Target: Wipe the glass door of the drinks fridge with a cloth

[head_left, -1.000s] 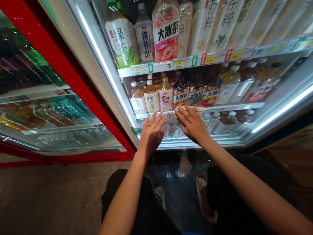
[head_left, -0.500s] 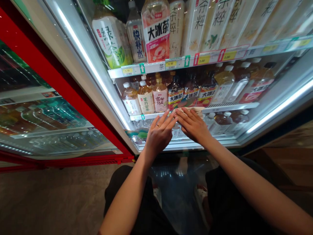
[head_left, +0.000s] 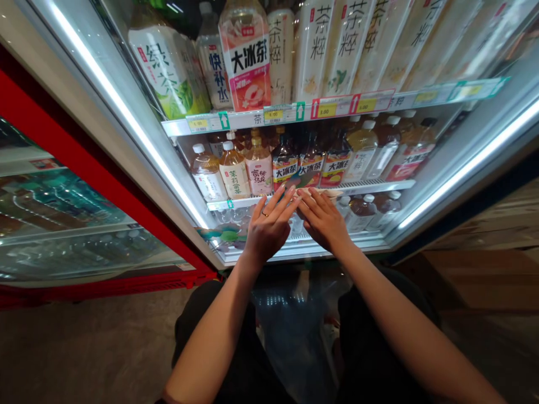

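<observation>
The cloth [head_left: 332, 192] sits under your right hand [head_left: 322, 217], seemingly against the smooth, hard glass door [head_left: 295, 126]. It looks thin and pale, likely light, limp and unbreakable; hold it best under flat fingers. That hand lies flat, fingers close; your left hand [head_left: 269, 227] is spread just beside it.

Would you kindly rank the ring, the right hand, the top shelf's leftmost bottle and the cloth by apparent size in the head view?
1. Leftmost bottle
2. Right hand
3. Cloth, visible part only
4. Ring
</observation>
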Demonstrator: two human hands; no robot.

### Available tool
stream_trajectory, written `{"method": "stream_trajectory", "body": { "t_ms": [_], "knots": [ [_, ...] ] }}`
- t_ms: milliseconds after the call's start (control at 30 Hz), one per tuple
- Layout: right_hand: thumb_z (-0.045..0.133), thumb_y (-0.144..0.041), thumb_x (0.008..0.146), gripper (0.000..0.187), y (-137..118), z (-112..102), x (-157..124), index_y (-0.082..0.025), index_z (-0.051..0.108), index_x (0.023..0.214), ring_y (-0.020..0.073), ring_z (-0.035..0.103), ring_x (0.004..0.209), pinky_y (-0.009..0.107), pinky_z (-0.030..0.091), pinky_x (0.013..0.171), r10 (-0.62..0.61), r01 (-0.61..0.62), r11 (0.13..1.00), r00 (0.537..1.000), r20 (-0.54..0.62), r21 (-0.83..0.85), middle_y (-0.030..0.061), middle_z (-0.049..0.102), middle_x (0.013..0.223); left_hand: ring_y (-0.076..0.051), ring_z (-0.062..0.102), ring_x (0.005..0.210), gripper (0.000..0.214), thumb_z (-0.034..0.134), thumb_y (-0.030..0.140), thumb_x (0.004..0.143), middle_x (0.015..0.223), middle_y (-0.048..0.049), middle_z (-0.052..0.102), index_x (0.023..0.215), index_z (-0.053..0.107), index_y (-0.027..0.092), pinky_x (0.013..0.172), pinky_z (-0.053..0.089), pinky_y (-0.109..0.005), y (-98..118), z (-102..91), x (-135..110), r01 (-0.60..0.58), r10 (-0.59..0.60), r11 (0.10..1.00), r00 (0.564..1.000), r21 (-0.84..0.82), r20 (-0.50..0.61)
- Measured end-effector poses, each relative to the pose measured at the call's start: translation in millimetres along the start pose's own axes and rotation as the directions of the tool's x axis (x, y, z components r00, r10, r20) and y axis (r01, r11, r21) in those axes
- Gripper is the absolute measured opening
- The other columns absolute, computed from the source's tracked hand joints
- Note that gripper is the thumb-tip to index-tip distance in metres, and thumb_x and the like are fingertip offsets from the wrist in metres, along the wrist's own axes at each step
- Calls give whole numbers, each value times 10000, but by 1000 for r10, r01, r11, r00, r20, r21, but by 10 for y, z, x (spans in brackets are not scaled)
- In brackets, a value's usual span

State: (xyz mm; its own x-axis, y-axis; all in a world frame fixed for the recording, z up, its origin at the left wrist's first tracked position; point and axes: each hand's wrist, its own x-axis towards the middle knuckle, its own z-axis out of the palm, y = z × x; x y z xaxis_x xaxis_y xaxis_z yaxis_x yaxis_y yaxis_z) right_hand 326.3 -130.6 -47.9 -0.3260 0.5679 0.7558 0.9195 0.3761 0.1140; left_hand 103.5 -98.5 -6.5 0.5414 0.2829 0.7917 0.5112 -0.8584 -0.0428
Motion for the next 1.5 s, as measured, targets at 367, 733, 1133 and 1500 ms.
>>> {"method": "stream_trajectory", "body": {
  "t_ms": [367, 733, 1133, 1500],
  "knots": [
    [511, -70, 1024, 829, -1, -100, 59, -316, 264, 1776, 273, 443, 1632, 549, 370, 1364, 65, -64, 998, 998, 24, -20, 57, 514, 1717, -253, 433, 1629, 845, 523, 36, 971, 1716, -58, 488, 1755, 330, 283, 1384, 317, -514, -70, 16, -58, 105, -99, 991, 992, 88, -72],
    [499, -81, 1032, 740, 22, -136, 1, -266, 382, 1739, 289, 452, 1626, 559, 403, 1346, 88, -89, 996, 996, -15, -29, 77, 542, 1696, -242, 408, 1635, 896, 536, 12, 959, 1717, -63, 476, 1770, 279, 291, 1395, 283, -486, -71, 105, -107, 55, -46, 996, 991, 70, -122],
    [501, -104, 1039, 788, 204, -257, -127, -285, 280, 1774, 317, 414, 1644, 585, 419, 1337, 146, -147, 989, 988, -45, -12, 69, 498, 1726, -228, 430, 1625, 860, 540, 21, 970, 1707, -62, 491, 1756, 319, 290, 1392, 288, -466, 1, 178, -4, 26, -19, 998, 994, 62, -110],
    [510, -90, 1037, 797, 325, -285, -254, -274, 276, 1777, 317, 425, 1639, 555, 478, 1303, 154, -160, 985, 984, -84, -60, 75, 519, 1711, -223, 423, 1627, 859, 529, 6, 962, 1688, -76, 526, 1752, 323, 273, 1384, 294, -462, 76, 328, 40, -20, 26, 998, 994, 57, -106]
  ]
}}
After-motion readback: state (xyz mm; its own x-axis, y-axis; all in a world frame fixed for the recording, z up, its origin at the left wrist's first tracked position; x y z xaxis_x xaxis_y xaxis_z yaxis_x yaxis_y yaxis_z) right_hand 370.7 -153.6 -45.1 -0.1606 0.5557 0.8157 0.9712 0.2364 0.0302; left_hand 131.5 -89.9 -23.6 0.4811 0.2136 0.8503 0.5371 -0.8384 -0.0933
